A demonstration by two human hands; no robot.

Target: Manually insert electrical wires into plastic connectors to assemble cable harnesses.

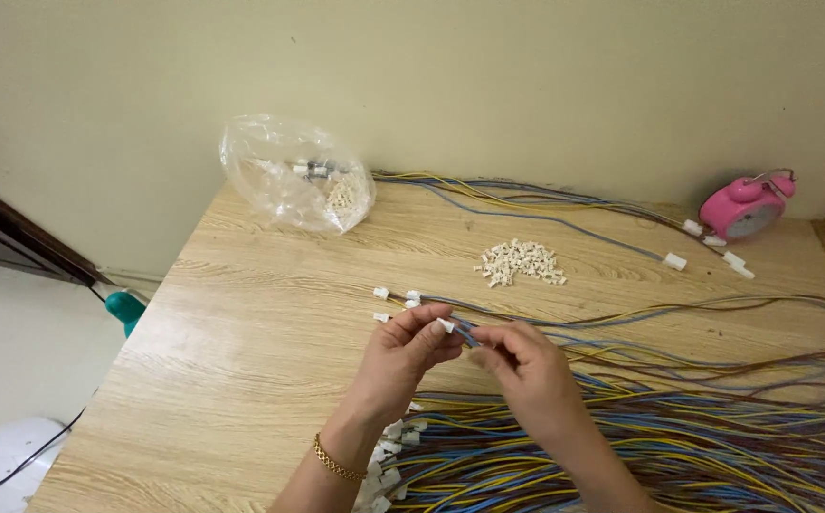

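Head view: small white connector (pixel 445 326) on blue wire (pixel 466 333), pinched by fingers of both hands.

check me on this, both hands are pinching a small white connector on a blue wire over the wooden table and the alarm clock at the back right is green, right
Not quite: the head view shows the alarm clock is pink, not green. The rest holds: the left hand and right hand pinch a small white connector on a blue wire over the wooden table.

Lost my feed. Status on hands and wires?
Left hand pinching white connector. Right hand gripping its wires. Wire bundle beneath; nothing blocking.
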